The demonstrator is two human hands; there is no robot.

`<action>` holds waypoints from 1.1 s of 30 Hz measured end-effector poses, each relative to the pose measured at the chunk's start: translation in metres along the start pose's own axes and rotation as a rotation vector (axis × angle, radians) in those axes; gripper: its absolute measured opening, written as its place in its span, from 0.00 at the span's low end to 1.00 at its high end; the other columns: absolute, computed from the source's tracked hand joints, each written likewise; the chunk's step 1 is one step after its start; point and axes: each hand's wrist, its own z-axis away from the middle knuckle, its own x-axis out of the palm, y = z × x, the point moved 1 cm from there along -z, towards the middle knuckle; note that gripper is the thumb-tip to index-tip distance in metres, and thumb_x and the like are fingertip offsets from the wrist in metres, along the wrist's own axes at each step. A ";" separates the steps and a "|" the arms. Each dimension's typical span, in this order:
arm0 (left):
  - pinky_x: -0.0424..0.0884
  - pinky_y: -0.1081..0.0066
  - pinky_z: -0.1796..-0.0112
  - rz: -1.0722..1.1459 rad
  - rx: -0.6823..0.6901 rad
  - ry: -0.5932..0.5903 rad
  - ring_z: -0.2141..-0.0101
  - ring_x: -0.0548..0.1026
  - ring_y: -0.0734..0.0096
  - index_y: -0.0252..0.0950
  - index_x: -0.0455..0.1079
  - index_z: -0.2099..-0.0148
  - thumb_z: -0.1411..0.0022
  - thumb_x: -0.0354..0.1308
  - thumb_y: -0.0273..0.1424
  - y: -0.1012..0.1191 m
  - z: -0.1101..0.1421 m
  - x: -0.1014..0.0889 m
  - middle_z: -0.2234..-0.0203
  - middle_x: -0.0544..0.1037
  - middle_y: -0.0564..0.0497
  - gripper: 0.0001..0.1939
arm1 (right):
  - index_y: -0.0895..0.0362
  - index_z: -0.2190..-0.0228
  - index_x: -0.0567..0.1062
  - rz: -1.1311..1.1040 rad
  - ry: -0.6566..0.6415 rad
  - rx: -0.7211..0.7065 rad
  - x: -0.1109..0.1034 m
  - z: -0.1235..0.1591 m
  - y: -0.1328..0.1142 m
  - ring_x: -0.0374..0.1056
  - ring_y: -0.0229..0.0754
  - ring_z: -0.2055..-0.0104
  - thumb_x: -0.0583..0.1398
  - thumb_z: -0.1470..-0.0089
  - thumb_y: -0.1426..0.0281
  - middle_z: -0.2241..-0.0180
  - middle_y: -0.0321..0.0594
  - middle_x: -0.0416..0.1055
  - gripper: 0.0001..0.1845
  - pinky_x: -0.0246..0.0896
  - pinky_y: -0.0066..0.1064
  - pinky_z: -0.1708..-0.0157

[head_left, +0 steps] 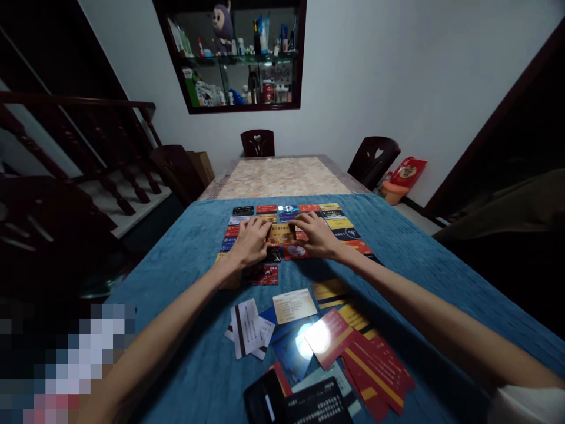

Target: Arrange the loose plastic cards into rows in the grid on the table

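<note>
A gold card point(281, 234) with dark print is pinched at its left edge by my left hand point(251, 240) and at its right edge by my right hand point(315, 234). It is over a grid of cards laid in rows; whether it touches them I cannot tell. Around it are a red card point(266, 208), a black card point(243, 211) and a yellow card point(341, 224). Below my left hand a red card point(266, 275) starts a lower row. My hands and wrists hide parts of several cards.
Nearer me lie loose, overlapping cards: white striped cards point(248, 330), a cream card point(294, 305), red cards point(375, 371) and a black card point(320, 403). A blue cloth point(176, 265) covers the near part of the table point(278, 176). Chairs point(375, 159) stand around it.
</note>
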 end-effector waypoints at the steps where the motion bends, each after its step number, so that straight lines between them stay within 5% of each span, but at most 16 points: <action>1: 0.61 0.50 0.46 -0.010 -0.003 0.001 0.44 0.63 0.50 0.38 0.66 0.42 0.41 0.57 0.27 -0.004 -0.003 0.000 0.47 0.71 0.40 0.23 | 0.57 0.44 0.71 0.001 -0.004 -0.001 0.001 -0.005 0.001 0.58 0.55 0.49 0.63 0.44 0.63 0.47 0.51 0.68 0.27 0.59 0.45 0.52; 16: 0.62 0.49 0.48 -0.062 -0.090 -0.133 0.44 0.64 0.48 0.35 0.68 0.47 0.42 0.57 0.28 -0.061 -0.049 0.001 0.46 0.72 0.39 0.20 | 0.55 0.47 0.73 0.053 -0.120 0.096 0.016 -0.080 0.007 0.58 0.54 0.49 0.63 0.44 0.65 0.47 0.49 0.68 0.23 0.58 0.41 0.55; 33: 0.63 0.49 0.48 -0.065 -0.144 -0.260 0.43 0.64 0.48 0.37 0.69 0.45 0.40 0.53 0.28 -0.092 -0.082 0.038 0.45 0.71 0.39 0.20 | 0.54 0.49 0.75 0.062 -0.287 0.210 0.052 -0.114 0.028 0.58 0.57 0.45 0.61 0.42 0.64 0.43 0.48 0.67 0.20 0.58 0.39 0.56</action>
